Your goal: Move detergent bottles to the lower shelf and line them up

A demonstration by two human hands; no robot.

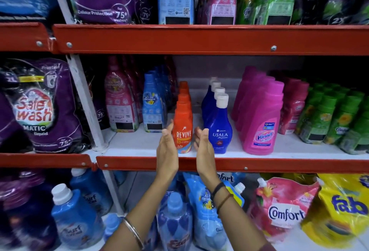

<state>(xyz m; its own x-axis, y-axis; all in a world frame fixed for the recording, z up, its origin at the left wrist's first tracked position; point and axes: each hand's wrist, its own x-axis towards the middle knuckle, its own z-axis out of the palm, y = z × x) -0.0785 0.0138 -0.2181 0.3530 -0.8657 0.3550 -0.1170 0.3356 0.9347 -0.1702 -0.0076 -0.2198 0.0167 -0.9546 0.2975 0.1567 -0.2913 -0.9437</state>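
Observation:
An orange Revive bottle (183,129) stands at the front of a row of like bottles on the middle shelf (259,164). My left hand (167,151) is open just left of it, palm toward the bottle, fingertips near its side. On the bottle's right, my right hand (203,149) is open, between it and the blue Ujala bottle (218,129). Neither hand grips anything. Pink Vanish bottles (261,123) stand in a row further right.
Pink and blue Comfort bottles (153,109) stand left of the orange row, green bottles (335,123) at the far right. The lower shelf holds blue Surf bottles (75,214), Comfort pouches (279,208) and a yellow Fab pouch (345,206). Purple Safewash pouches (38,107) fill the left bay.

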